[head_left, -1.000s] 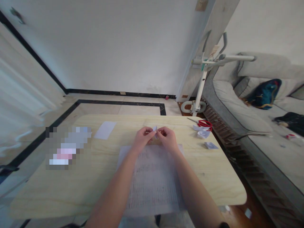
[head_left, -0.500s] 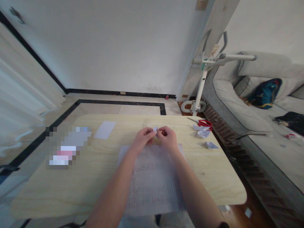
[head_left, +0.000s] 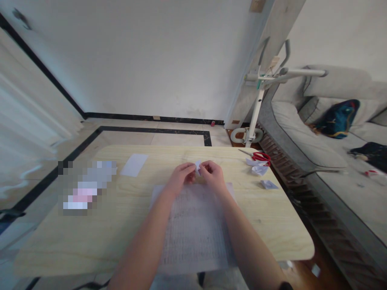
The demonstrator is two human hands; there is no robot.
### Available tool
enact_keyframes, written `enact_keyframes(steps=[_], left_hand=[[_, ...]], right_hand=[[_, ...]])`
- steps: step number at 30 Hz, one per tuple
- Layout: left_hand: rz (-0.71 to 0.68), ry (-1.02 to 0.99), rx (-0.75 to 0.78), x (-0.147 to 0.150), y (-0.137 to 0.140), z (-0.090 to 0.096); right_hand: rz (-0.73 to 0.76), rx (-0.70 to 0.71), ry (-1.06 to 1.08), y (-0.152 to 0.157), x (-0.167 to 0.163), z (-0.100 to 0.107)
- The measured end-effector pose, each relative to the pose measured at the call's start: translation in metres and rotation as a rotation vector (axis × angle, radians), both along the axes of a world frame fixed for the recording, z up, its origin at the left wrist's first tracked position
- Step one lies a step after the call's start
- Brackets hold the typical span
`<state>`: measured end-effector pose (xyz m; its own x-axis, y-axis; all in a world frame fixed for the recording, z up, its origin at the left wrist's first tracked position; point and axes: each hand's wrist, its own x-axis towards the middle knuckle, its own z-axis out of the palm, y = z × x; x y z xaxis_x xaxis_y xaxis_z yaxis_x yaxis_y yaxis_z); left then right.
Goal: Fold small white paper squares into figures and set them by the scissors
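Between my hands, above the far edge of a printed sheet, is a small white piece of folded paper (head_left: 197,166). My left hand (head_left: 183,175) pinches it from the left with thumb and fingertips. From the other side, my right hand (head_left: 211,173) has its thumb and index finger closed on the paper's right edge. Both forearms reach over the printed sheet (head_left: 196,229), which lies flat on the wooden table (head_left: 272,225). The paper's lower part is hidden by my fingers.
At the table's right lie red-handled scissors (head_left: 260,157), crumpled white paper (head_left: 259,168) and a small folded paper piece (head_left: 268,184). A blank white sheet (head_left: 134,165) and a blurred-out item (head_left: 87,186) are on the left. A grey sofa (head_left: 317,153) stands to the right.
My fingers have shifted slightly on the small paper, and more of its white face shows between them. The other things have stayed in place.
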<state>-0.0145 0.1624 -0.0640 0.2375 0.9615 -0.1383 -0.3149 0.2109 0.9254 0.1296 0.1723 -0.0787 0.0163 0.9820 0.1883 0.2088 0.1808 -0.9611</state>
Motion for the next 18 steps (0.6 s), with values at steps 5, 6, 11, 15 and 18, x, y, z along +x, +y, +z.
enact_keyframes(steps=[5,6,11,15,18], left_hand=[[-0.022,-0.352,-0.148,-0.006,0.0,-0.001],[-0.038,-0.419,-0.184,-0.007,0.0,-0.002],[-0.115,-0.541,-0.243,-0.009,0.0,-0.004],[-0.086,-0.462,-0.223,-0.005,0.0,0.001],[-0.029,-0.359,-0.202,-0.002,0.001,0.005]], right_hand=[[0.035,-0.028,0.156,-0.001,-0.001,0.004],[0.032,-0.034,0.164,-0.001,-0.001,0.004],[0.024,-0.017,0.143,-0.002,-0.001,0.006],[0.05,0.001,0.162,-0.004,-0.002,0.01],[0.003,0.024,0.186,-0.004,-0.003,0.011]])
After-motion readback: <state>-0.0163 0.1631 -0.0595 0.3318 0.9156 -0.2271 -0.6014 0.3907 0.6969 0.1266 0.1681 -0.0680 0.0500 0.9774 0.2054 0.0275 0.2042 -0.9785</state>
